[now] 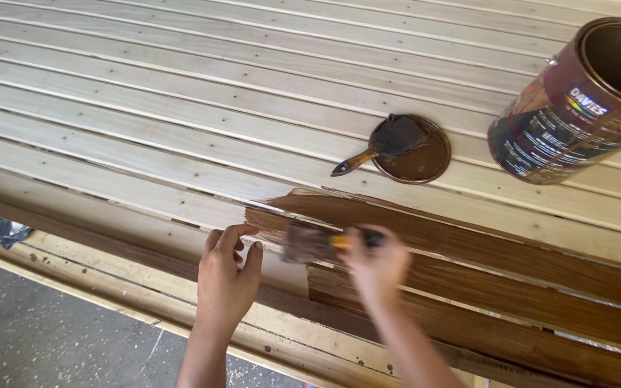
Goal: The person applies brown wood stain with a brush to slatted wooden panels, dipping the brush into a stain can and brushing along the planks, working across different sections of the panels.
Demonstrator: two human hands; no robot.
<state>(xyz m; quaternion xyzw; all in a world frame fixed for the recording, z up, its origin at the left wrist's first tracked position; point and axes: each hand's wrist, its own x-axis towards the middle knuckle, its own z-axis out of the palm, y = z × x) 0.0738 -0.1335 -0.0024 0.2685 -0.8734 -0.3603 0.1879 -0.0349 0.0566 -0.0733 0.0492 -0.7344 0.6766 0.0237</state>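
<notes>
Right hand [376, 267] blurred, fingers closed round the handle of a paintbrush [318, 243] – bristles pressed on a slat of the slatted wooden panel [181, 108], right at the edge where dark brown stain [483, 266] meets bare pale wood. Left hand [226, 276] just beside the brush, fingers bent and resting on the unstained slat, gripping nothing, thumb and forefinger curled toward the wet edge. Stained area spread over the near slats to the right of both hands; the rest of the panel, farther and to the left, bare and pale.

Farther up the panel – a round can lid [417, 152], brown inside, lying flat with a second brush [382, 144] laid across it, handle sticking out toward the left. To the right of the lid, near the frame's edge, an open paint can [576, 108] with stain runs down its printed side. Grey floor [44, 338] below the panel's near edge, a small crumpled rag [7, 231] at the left.
</notes>
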